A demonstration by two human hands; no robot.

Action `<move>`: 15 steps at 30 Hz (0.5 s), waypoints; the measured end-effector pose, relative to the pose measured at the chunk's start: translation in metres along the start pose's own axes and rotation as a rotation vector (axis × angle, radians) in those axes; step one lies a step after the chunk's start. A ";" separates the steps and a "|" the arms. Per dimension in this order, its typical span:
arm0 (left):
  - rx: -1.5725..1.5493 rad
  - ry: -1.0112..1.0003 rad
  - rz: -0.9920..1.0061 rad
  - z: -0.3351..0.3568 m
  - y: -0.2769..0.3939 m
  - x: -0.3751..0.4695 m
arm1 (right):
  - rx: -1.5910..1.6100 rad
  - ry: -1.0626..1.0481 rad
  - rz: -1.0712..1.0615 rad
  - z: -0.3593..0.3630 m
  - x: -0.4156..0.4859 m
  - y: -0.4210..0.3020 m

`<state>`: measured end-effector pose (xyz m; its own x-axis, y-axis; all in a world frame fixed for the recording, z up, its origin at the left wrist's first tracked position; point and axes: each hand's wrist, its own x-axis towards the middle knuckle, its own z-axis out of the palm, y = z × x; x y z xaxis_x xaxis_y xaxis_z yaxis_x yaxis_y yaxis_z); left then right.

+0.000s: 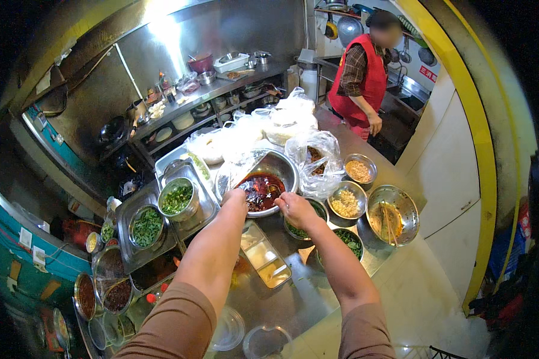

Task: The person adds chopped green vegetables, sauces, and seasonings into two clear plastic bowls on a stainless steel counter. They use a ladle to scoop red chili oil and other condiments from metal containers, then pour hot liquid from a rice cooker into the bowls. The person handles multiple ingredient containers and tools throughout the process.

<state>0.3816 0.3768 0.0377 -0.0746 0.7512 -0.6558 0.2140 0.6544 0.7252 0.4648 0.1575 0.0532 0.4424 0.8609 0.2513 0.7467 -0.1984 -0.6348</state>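
Both arms reach forward to a large steel bowl (291, 170) of dark red chili oil (262, 190). At its near left rim, my left hand (235, 199) is closed around something too small to make out, beside clear plastic film (242, 168) that covers the bowl's left part. My right hand (294, 207) is at the near right rim with fingers bent together; whether it pinches the film's edge cannot be told. Right of the bowl lies a clear plastic bag (314, 166) with brown contents. Just below the hands is a sectioned container (265, 258) of seasonings.
Steel bowls of chopped greens (177, 197), minced garlic (346, 204) and chopped nuts or similar bits (358, 171) surround the work area. A bowl with chopsticks (393, 217) stands right. Clear plastic lids (227, 330) lie nearby. A person in a red apron (364, 80) stands beyond the table.
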 end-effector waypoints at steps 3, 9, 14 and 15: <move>-0.162 0.041 -0.040 0.010 0.005 -0.004 | 0.070 0.056 -0.013 -0.001 -0.004 0.006; -0.338 -0.256 0.089 -0.014 0.012 -0.008 | 0.190 0.093 -0.037 -0.016 0.002 0.009; -0.293 -0.434 0.223 -0.038 0.014 -0.028 | 0.163 0.094 -0.148 -0.060 0.014 -0.020; -0.345 -0.441 0.278 -0.044 0.014 -0.035 | 0.126 0.100 -0.166 -0.072 0.016 -0.030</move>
<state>0.3441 0.3635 0.0801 0.3631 0.8393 -0.4046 -0.1650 0.4853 0.8586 0.4850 0.1435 0.1289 0.3704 0.8248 0.4272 0.7480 0.0078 -0.6636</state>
